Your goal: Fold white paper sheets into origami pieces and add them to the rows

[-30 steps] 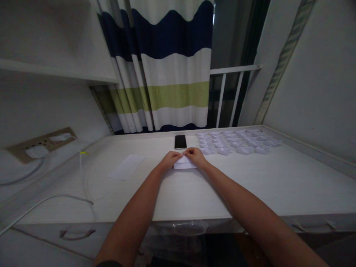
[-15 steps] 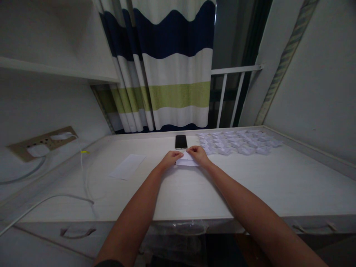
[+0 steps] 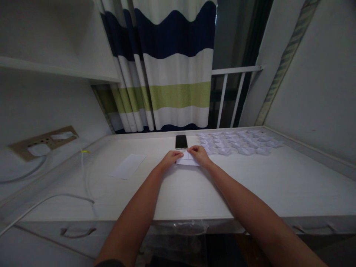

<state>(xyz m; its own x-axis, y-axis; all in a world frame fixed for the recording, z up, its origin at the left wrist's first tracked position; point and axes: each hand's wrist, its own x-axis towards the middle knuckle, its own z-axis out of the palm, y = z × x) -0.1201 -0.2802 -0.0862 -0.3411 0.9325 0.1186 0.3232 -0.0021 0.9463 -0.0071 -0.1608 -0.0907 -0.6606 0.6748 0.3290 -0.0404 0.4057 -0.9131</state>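
A small folded sheet of white paper (image 3: 188,162) lies between my hands near the middle of the desk, with a crease line running down it and a folded band along its near side. My left hand (image 3: 170,158) pinches its left end between thumb and fingers. On the upper right part, my right hand (image 3: 200,154) is closed on the paper, thumb and fingertips together. Just beyond the hands rests a dark phone (image 3: 181,141). Part of the paper is hidden under my fingers.
Rows of folded white paper pieces (image 3: 239,142) cover the desk's back right. Flat white paper (image 3: 128,167) lies to the left. A white cable (image 3: 55,196) crosses the left side below a wall socket panel (image 3: 46,142). A striped curtain (image 3: 178,66) hangs behind the white desk (image 3: 191,200).
Almost nothing differs. Both hands keep their hold on the paper in the same spot, and the view has shifted very slightly.
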